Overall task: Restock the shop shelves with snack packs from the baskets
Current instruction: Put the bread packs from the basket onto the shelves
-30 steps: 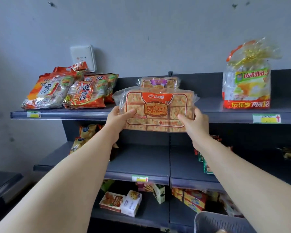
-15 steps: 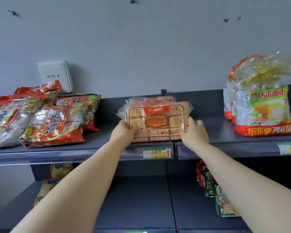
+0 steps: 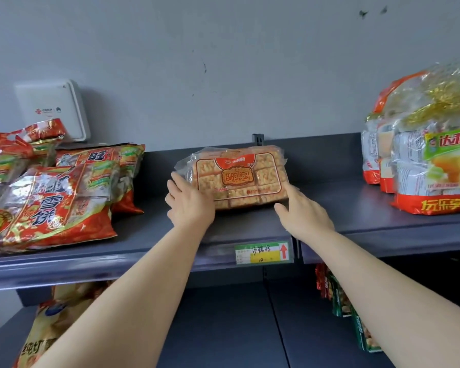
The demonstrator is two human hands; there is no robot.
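Note:
A clear pack of golden snack squares with an orange label stands on the dark top shelf, leaning back against another similar pack, of which only the top edge shows. My left hand rests against the pack's left edge and lower left corner, fingers pointing up and fairly straight. My right hand touches the lower right corner with extended fingers. Neither hand wraps round the pack. No basket is in view.
Red and silver rice cracker bags lie at the shelf's left below a white wall box. Tall bread bags stand at the right. A price label sits on the shelf edge. The lower shelf holds a yellow bag and green packs.
Both hands carried the pack up and forward onto the top shelf and set it down in front of the other pack. The fingers have loosened from a grip to a light touch.

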